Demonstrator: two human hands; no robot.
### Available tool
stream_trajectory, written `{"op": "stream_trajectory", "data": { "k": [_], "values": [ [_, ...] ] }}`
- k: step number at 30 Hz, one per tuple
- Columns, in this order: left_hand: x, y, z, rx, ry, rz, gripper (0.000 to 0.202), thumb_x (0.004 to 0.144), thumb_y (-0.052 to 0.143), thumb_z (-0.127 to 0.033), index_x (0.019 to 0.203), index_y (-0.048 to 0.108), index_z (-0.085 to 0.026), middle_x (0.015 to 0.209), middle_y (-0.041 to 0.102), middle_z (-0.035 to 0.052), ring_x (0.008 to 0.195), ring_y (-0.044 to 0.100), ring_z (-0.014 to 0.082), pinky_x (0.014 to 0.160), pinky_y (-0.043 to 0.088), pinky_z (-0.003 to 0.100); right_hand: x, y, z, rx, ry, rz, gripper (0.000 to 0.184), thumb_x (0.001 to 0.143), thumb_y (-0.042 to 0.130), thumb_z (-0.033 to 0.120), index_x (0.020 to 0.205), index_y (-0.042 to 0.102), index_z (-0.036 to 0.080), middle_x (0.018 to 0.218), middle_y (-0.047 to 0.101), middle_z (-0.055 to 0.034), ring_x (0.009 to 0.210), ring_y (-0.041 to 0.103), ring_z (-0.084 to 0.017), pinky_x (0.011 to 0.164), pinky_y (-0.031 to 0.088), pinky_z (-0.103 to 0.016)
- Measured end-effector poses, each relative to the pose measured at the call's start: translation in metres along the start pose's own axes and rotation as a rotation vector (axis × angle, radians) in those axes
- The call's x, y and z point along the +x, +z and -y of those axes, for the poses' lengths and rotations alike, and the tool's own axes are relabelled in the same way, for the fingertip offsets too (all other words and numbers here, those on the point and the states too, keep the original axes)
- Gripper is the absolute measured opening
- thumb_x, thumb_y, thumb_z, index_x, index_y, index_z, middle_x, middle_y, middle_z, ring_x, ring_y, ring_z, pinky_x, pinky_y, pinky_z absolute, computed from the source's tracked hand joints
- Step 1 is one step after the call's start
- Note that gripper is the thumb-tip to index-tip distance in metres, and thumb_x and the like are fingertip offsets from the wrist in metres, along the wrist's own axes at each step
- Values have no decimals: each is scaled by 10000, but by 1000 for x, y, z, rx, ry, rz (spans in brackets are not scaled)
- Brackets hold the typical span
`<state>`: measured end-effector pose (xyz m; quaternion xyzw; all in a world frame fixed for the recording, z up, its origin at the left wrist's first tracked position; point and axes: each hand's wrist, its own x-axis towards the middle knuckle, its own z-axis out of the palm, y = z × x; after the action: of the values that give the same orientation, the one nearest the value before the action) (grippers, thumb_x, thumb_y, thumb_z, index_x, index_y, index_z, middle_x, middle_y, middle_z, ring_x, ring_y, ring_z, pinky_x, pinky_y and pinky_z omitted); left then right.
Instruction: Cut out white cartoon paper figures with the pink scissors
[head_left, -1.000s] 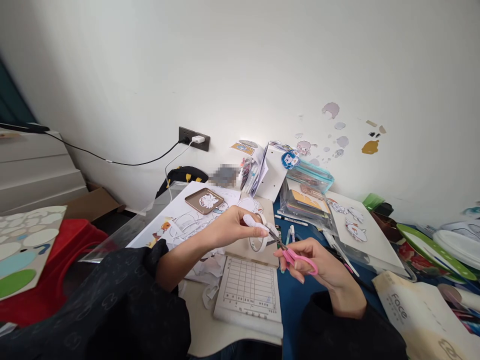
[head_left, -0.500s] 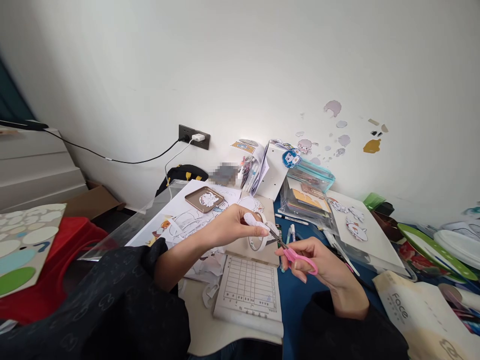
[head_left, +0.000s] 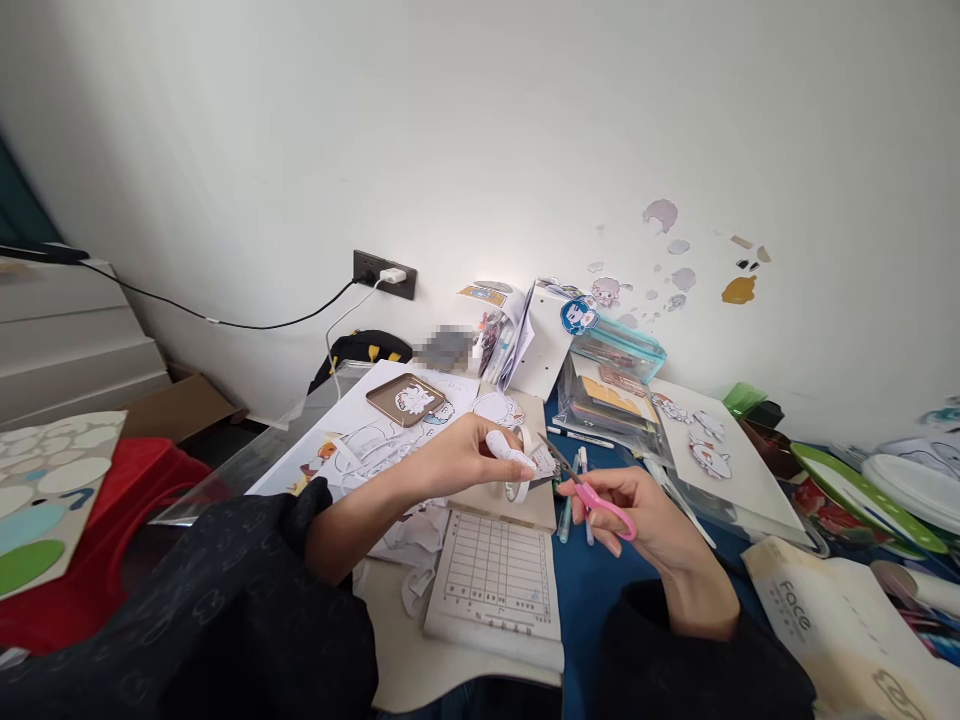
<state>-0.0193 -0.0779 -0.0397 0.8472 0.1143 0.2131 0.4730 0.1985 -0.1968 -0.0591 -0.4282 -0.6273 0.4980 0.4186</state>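
Note:
Pinched between the thumb and fingers of my left hand [head_left: 476,455] is a white paper cutout [head_left: 510,452], held up over the desk. My right hand [head_left: 622,505] grips pink-handled scissors [head_left: 596,505], whose blades are spread apart and point up and left at the paper. Whether the blades touch the paper I cannot make out. A white ring-shaped roll [head_left: 519,490], perhaps tape, shows just behind the cutout, partly covered by my left fingers. Beneath my hands lies a pad with a printed grid [head_left: 495,575].
Paper scraps [head_left: 375,450] and a brown tray [head_left: 405,400] with a cutout lie to the left. Pens [head_left: 577,437] rest on the blue mat [head_left: 592,610]. A white file box [head_left: 540,345] and a teal-edged pouch [head_left: 622,350] stand by the wall; a Face-marked package [head_left: 810,620] lies right.
The scissors' blades have spread from nearly closed to wide apart. My left hand and the paper have hardly moved; the whole view has shifted slightly.

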Motion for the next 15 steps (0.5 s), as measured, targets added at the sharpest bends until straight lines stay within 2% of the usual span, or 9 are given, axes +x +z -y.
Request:
{"op": "stream_trajectory", "data": {
  "k": [5,7,9,12,14,15],
  "values": [
    [0,3,2,88,28,-58,247,875,580,-322,748,605,-112,676,607,-21,575,589,108,543,501,250,1,-1,0,-65,-47,-124,184,875,608,281,997,593,143,876,623,-7,502,532,-69,436,451,-201],
    [1,4,3,149,63,-132,240,880,574,-314,756,608,-112,693,620,-14,591,600,112,554,509,255,2,1,4,-124,-66,-179,200,859,623,290,998,598,148,888,605,-9,545,535,-84,467,452,-219],
    [2,5,3,224,112,-256,219,883,572,-300,774,611,-114,758,641,6,659,620,127,601,523,278,3,4,10,-201,-79,-208,201,794,695,291,937,645,158,826,578,2,627,527,-119,538,448,-254],
    [2,7,5,354,212,-474,181,880,575,-276,792,616,-124,837,647,25,753,624,149,678,525,316,5,14,13,-338,-53,-96,207,596,844,241,758,731,183,734,591,-4,726,504,-178,587,399,-284],
    [1,9,8,440,298,-583,164,884,568,-262,804,618,-128,848,644,26,766,620,150,694,524,323,7,22,7,-418,0,35,258,511,878,198,739,756,187,729,630,-9,649,496,-162,514,357,-270],
    [1,9,10,482,345,-621,158,889,560,-255,813,619,-130,850,643,26,762,620,148,687,525,319,8,26,2,-450,26,79,281,523,871,195,780,758,185,732,632,-3,569,467,-127,467,330,-254]
  ]
}}
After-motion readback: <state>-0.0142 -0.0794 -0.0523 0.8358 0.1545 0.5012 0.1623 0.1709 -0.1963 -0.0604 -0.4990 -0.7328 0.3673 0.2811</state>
